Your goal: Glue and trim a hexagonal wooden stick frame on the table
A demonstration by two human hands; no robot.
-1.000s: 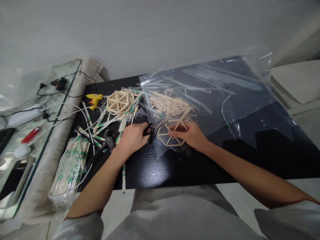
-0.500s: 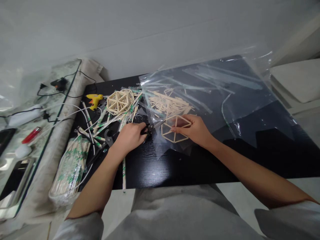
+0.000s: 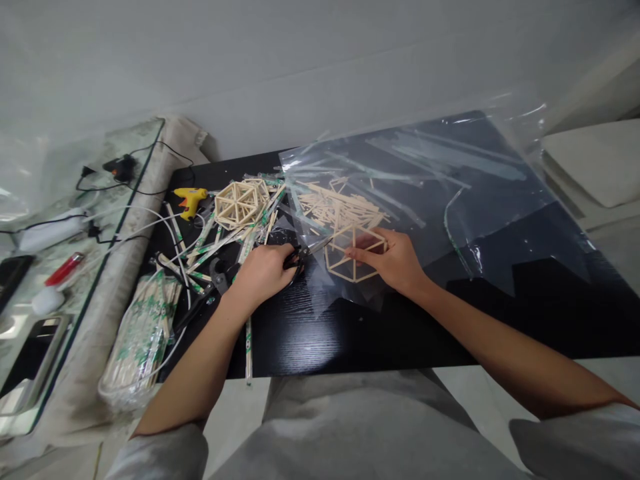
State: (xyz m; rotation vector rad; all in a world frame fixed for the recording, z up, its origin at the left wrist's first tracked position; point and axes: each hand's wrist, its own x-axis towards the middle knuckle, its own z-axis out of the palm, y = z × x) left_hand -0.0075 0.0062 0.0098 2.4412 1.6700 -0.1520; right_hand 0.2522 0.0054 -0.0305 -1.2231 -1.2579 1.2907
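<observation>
My left hand (image 3: 264,270) is closed around the dark handles of a pair of scissors (image 3: 316,247), whose blades point right. The tips reach the upper left edge of a hexagonal frame of thin wooden sticks (image 3: 354,270). I cannot tell whether they touch it. My right hand (image 3: 393,259) pinches this frame at its right side, with the thumb on the near face and the other fingers behind. Spokes run from the frame's centre to its corners. Behind it lies a heap of short cut sticks (image 3: 340,208) on a clear plastic sheet (image 3: 505,200).
On the black table (image 3: 300,340), a built stick model (image 3: 239,203) sits beside a yellow glue gun (image 3: 190,201). Wrapped chopsticks (image 3: 215,247) lie scattered to the left. A plastic-wrapped bundle of chopsticks (image 3: 143,333) and a white cable (image 3: 185,287) are at the left edge.
The stick frame and my right hand have shifted slightly right, and the frame has turned a little. The scissor blades now show more clearly. My left hand stays almost in place.
</observation>
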